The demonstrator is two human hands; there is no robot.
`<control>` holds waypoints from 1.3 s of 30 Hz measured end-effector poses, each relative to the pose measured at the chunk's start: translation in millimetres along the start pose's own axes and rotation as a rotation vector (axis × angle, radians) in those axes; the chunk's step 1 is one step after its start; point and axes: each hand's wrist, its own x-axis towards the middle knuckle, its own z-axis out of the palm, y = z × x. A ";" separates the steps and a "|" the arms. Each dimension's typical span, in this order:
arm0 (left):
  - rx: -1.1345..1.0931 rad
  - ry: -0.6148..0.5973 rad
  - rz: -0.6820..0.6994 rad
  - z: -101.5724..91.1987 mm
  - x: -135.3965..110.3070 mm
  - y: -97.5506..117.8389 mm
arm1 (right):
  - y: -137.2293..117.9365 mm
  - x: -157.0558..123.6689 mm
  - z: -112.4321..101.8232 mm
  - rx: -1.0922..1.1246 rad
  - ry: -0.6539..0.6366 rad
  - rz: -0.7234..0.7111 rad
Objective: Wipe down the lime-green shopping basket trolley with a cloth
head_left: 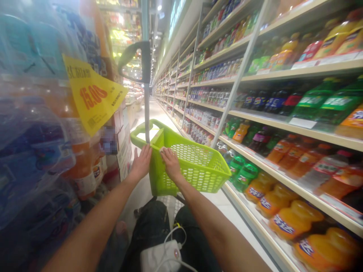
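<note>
A bright green shopping basket [198, 172] with perforated sides stands in front of my knees, under a grey upright handle pole [146, 105]. My left hand [142, 161] rests on the basket's near left corner, close to the foot of the pole, its fingers stretched out and its thumb apart. My right hand [170, 161] is at the basket's near rim, with bent fingers closed together. A small whitish bit shows at those fingertips; its kind is too small to tell. The part of the basket I can see into holds no goods.
Shelves of bottled drinks [283, 151] line the right side, with large orange bottles [283, 223] on the lowest level. Wrapped bottle packs [34, 151] crowd the left, bearing a yellow price sign [92, 94]. A white device with cables [161, 255] lies at my lap.
</note>
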 end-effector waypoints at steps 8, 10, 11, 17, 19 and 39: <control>0.018 -0.056 0.044 5.7 15.7 13.5 | -2.7 17.7 5.0 0.033 0.016 0.135; 0.026 -0.045 0.032 4.7 19.6 15.6 | 3.8 15.1 3.1 0.037 -0.007 0.151; 0.029 -0.039 0.027 3.0 21.8 16.7 | 8.7 12.0 1.3 0.040 -0.008 0.165; 0.052 -0.033 0.012 -11.9 33.4 25.9 | 33.0 -8.5 -12.7 0.059 0.019 0.216; 0.056 -0.036 0.017 -12.5 35.2 29.9 | 32.7 -10.9 -14.9 0.046 0.013 0.225; -0.013 -0.096 0.086 -11.9 16.2 74.9 | 26.3 -37.6 -38.4 -0.018 0.005 0.180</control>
